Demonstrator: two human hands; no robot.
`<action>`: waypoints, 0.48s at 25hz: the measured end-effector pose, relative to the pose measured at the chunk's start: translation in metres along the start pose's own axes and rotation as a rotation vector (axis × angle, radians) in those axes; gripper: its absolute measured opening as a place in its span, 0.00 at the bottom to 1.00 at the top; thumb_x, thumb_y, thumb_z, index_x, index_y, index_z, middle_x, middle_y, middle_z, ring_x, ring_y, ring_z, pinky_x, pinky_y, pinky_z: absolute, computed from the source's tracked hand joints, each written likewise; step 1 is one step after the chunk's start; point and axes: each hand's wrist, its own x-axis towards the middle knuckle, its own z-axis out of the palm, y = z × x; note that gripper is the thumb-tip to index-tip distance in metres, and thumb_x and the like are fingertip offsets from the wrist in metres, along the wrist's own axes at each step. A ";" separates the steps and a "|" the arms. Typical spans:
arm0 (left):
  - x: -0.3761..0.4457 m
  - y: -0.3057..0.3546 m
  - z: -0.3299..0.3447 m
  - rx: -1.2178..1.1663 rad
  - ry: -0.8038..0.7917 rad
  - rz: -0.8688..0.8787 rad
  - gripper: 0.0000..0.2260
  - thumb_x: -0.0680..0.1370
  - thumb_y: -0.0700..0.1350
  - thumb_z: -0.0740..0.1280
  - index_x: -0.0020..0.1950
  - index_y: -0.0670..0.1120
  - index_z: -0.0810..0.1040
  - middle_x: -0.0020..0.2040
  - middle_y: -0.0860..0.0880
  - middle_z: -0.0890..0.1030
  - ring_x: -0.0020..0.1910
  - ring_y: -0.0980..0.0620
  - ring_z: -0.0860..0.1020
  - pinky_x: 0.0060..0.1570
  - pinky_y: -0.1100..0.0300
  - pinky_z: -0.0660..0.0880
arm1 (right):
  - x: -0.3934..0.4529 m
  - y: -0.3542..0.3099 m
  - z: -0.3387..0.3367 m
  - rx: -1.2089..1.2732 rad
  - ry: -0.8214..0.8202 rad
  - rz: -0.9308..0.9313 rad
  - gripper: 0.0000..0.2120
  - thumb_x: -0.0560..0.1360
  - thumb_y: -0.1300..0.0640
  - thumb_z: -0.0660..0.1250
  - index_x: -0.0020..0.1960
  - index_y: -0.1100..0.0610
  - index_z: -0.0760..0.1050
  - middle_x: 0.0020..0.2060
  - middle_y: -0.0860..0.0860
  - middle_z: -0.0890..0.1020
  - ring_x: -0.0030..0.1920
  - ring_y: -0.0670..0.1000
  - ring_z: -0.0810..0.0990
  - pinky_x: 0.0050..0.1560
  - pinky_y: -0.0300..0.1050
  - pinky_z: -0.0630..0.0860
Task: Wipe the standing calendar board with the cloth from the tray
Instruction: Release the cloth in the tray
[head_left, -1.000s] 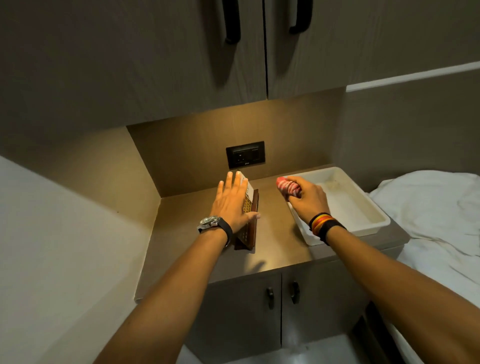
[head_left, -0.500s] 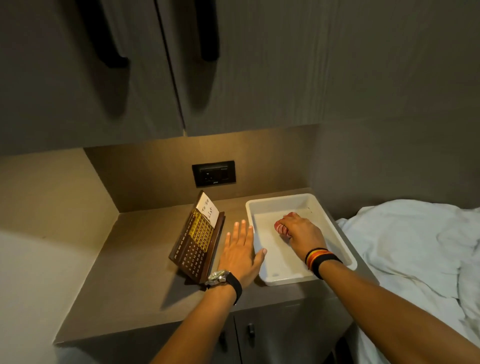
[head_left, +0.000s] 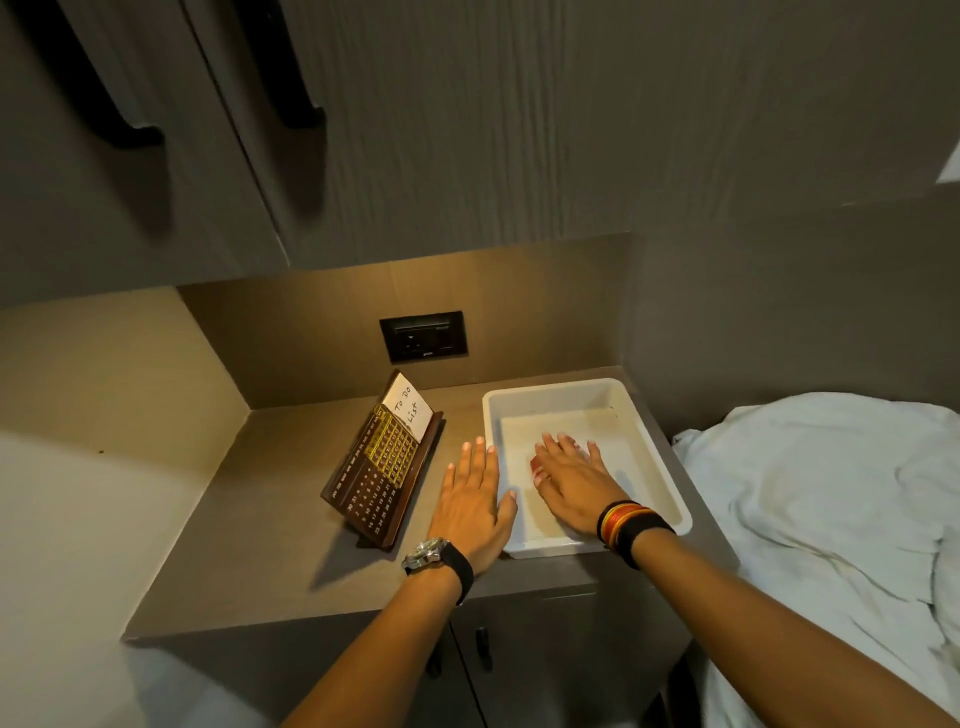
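1. Brown countertop (head_left: 249, 525), bearing everything below.
2. White tray (head_left: 655, 460), landmark, at its right end.
3. Dark calendar board (head_left: 382, 467), left of tray, leaning back, "To Do List" note on top.
4. Right hand (head_left: 574, 480), inside tray, fingers spread flat over the cloth, not clasping.
5. Left hand (head_left: 475, 499), splayed and empty, thumb touching tray's left rim.
6. Red cloth (head_left: 537, 467), on tray floor, mostly hidden under that palm.

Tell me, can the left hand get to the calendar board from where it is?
Probably yes. The left hand lies flat on the counter just right of the calendar board, with nothing between them.
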 end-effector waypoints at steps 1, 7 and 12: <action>-0.007 0.000 0.001 -0.010 0.037 -0.016 0.32 0.84 0.58 0.47 0.83 0.47 0.38 0.83 0.48 0.37 0.81 0.50 0.36 0.80 0.49 0.39 | 0.008 -0.003 -0.006 -0.004 0.045 -0.030 0.29 0.84 0.46 0.47 0.82 0.52 0.46 0.82 0.51 0.48 0.82 0.54 0.46 0.77 0.56 0.37; -0.065 0.000 0.007 -0.226 0.304 -0.289 0.33 0.82 0.60 0.47 0.83 0.51 0.39 0.83 0.52 0.35 0.80 0.55 0.33 0.80 0.51 0.39 | 0.095 -0.061 -0.028 0.174 0.120 -0.156 0.29 0.83 0.49 0.54 0.81 0.55 0.53 0.82 0.54 0.53 0.81 0.54 0.51 0.79 0.51 0.49; -0.096 -0.001 0.003 -0.581 0.471 -0.627 0.31 0.85 0.57 0.53 0.82 0.53 0.39 0.83 0.54 0.38 0.81 0.56 0.37 0.81 0.48 0.44 | 0.169 -0.107 -0.021 0.655 0.039 0.034 0.26 0.82 0.55 0.58 0.78 0.58 0.62 0.76 0.59 0.68 0.75 0.60 0.68 0.73 0.53 0.65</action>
